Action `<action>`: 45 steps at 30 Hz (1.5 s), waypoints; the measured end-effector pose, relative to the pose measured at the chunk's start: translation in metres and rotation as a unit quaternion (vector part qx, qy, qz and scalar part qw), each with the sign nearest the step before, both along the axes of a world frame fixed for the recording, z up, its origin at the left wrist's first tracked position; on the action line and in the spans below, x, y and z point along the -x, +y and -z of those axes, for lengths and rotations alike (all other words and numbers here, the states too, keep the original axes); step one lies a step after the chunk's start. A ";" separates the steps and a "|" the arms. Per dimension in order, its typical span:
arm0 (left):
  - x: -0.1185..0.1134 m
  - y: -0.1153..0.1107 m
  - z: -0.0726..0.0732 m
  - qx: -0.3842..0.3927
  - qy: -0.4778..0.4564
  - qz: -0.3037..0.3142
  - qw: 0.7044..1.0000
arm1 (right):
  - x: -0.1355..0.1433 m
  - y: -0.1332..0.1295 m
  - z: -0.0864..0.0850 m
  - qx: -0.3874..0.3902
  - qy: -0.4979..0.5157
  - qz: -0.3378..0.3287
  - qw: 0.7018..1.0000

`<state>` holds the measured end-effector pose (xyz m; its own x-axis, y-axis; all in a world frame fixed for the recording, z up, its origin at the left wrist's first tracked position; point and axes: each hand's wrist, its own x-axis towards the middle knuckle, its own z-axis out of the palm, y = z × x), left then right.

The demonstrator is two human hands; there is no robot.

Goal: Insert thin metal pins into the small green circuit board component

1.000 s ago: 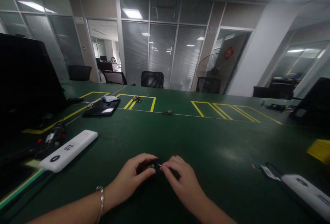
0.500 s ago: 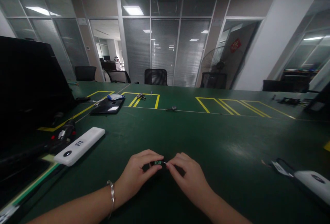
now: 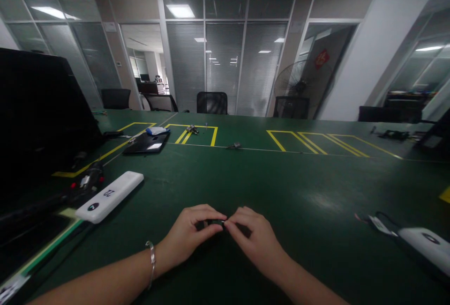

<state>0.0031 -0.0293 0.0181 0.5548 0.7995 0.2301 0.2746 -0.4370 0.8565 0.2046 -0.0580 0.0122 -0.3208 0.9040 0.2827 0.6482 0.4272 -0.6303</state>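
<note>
Between the thumb and fingers of my left hand [image 3: 195, 226] is a small green part [image 3: 216, 222], mostly covered by the fingertips. My right hand [image 3: 251, 232] is closed in a pinch at the right end of that part, on something small and light-coloured that is too hidden to name. The fingertips of both hands meet or nearly meet, low in the middle of the view, above the dark green table [image 3: 218, 178].
A white power bank [image 3: 112, 197] lies at the left, beside black gear and a dark screen [image 3: 38, 108]. Another white device [image 3: 425, 244] with a cable is at the right. Farther back are a black tablet [image 3: 146, 143], small metal parts [image 3: 192, 130] and yellow tape outlines.
My right hand has moved slightly left, closing the small gap to my left fingertips. The green part has turned a little and shows less.
</note>
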 end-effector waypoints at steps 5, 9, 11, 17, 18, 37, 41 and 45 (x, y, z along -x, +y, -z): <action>-0.002 -0.001 0.000 0.014 -0.009 -0.002 1.000 | 0.000 -0.001 0.001 0.000 0.008 0.005 1.000; -0.001 0.001 0.001 0.028 -0.014 0.000 1.000 | -0.001 0.000 0.001 -0.001 0.001 0.022 1.000; -0.001 0.003 0.003 0.036 -0.015 -0.003 0.999 | -0.002 0.002 0.001 0.002 0.006 0.033 0.999; -0.001 0.004 0.013 0.129 -0.058 0.003 0.990 | -0.005 0.004 0.000 -0.003 0.033 0.052 0.998; 0.000 0.004 0.014 0.136 -0.060 0.005 0.989 | -0.005 0.003 0.000 -0.003 0.033 0.054 0.998; -0.001 0.004 0.008 -0.076 0.144 0.083 0.983 | -0.007 0.006 0.006 -0.009 -0.012 0.036 0.999; 0.000 0.002 0.005 -0.084 0.138 0.035 0.986 | -0.010 0.008 0.004 0.010 -0.015 0.015 1.000; 0.004 -0.002 -0.001 -0.098 0.196 0.015 0.976 | -0.013 0.009 0.001 0.035 -0.028 0.010 0.999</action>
